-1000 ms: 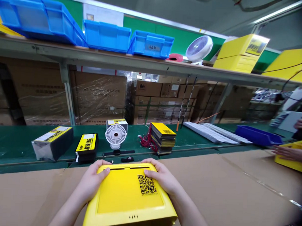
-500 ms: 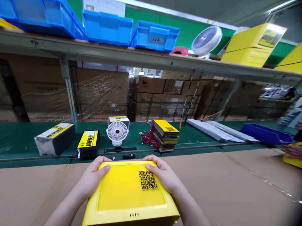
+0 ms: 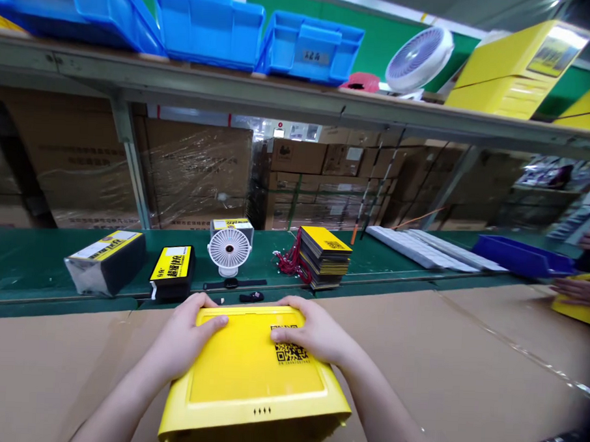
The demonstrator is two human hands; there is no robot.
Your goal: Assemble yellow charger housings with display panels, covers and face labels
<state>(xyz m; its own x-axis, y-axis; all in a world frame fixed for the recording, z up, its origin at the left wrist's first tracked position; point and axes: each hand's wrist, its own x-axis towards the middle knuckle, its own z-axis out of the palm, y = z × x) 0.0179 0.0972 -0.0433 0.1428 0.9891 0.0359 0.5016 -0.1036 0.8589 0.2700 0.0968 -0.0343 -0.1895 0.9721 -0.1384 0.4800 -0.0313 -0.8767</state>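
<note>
Bins (image 3: 208,28), three and all blue, are lining the shelf (image 3: 223,81) high beyond the case (image 3: 249,372), from the far left inward. Below them, two boxes (image 3: 105,265) with yellow labels are lying on the bench (image 3: 24,255), beyond the case and to its left. The person's left hand (image 3: 182,336) is gripping the case's left side, its thumb lying on the top. One small fan (image 3: 229,249) is standing upright directly beyond the case, and a third box (image 3: 246,227) is showing behind it. One strap (image 3: 236,284) is lying between fan and case. The case itself, one and yellow, is sitting between the two hands, bearing one code (image 3: 293,354) and four small marks; whether it is touching the cardboard (image 3: 465,359) below, I cannot tell. Red wires (image 3: 294,260), too tangled for counting, are lying beyond its right corner, touching one stack (image 3: 324,258) of panels. The right hand (image 3: 314,332) is gripping the case's right side, its thumb covering part of the code. Two rods (image 3: 358,214) are leaning well beyond the case, rightward, and one larger fan (image 3: 419,60) is standing on the shelf above. Farther right of the case, one blue tray (image 3: 521,257) is lying on the bench, and another person's hand (image 3: 578,290) is touching one yellow piece (image 3: 577,310).
</note>
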